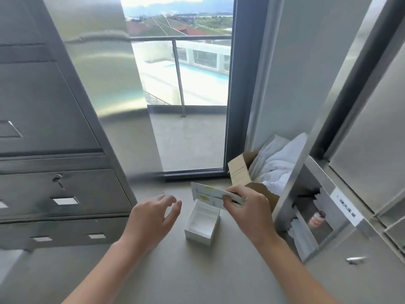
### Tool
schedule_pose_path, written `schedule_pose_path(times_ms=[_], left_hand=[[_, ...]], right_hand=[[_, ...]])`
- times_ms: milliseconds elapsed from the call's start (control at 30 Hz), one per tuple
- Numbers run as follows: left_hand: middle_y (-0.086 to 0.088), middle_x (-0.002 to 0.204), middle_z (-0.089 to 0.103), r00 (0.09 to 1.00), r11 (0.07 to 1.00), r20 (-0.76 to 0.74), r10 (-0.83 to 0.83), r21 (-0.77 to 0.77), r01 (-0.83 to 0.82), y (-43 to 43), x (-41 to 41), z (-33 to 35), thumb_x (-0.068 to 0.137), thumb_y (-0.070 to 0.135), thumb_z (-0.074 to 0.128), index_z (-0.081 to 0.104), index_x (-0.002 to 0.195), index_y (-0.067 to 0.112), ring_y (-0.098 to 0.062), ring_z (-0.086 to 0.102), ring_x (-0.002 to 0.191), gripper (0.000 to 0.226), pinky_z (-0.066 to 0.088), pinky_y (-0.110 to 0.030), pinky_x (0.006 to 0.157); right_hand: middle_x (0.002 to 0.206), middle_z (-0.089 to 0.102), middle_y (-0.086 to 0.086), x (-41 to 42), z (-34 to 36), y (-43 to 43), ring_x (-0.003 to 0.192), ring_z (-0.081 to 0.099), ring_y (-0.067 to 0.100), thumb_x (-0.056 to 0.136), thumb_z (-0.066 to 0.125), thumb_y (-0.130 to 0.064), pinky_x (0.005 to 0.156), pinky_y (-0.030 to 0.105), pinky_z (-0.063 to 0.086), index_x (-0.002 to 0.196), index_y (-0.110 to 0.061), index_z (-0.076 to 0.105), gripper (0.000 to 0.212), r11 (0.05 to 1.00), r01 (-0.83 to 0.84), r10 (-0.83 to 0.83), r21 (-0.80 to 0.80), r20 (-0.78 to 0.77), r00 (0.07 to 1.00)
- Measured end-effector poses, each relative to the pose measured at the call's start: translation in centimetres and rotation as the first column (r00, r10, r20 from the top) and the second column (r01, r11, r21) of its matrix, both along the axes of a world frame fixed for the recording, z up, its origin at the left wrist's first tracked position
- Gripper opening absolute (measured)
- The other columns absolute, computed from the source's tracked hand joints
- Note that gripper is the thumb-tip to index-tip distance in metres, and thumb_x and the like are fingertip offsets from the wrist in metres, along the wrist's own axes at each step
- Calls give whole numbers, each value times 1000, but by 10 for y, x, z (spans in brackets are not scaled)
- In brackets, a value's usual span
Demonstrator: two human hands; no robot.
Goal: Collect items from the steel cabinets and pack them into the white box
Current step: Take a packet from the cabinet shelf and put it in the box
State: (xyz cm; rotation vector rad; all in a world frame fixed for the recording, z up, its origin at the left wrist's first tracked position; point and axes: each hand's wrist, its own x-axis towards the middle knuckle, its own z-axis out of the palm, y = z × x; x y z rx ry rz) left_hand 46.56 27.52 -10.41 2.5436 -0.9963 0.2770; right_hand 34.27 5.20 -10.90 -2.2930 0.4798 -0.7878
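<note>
A small white box (202, 223) stands open on the grey floor between my hands. My right hand (247, 207) pinches a flat white packet with yellow marks (208, 194) and holds it just above the box's far edge. My left hand (153, 218) hovers to the left of the box with relaxed fingers and holds nothing. On the right, a steel cabinet compartment (306, 216) stands open, with a small jar with a dark lid (316, 219) and white paper items inside.
A steel cabinet with shut drawers (54, 189) fills the left side. A cardboard box with white cloth (263, 170) sits by the glass balcony door (192, 128). More steel cabinet doors (372, 139) rise at the right.
</note>
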Motion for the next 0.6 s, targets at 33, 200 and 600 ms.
schedule_pose_path(times_ms=[33,200,600], left_hand=[[17,84,66,1000,1000,-1,22,-3,-22,-7,10,4,92,62,19,65,93,32,-14,58,72,55,47,-31,71],[17,89,66,994,994,-28,104,25,-104,-25,51,1,92,62,16,64,96,32,-14,63,79,57,46,-34,81],[17,95,67,974,987,-163,160,61,-152,-92,212,-55,94,63,19,62,100,33,-16,63,83,53,49,-33,75]], right_hand=[[80,74,-15,17,2,-8,73,67,11,88,75,-25,66,37,58,91,-29,77,5,1000,-16,16,-1,3,1000],[82,75,-15,88,6,-35,74,67,9,90,76,-25,66,33,59,93,-26,78,5,993,-116,116,-25,12,993],[84,74,-13,244,-34,-103,79,68,10,91,74,-21,73,40,57,94,-22,78,5,982,-182,188,54,-152,970]])
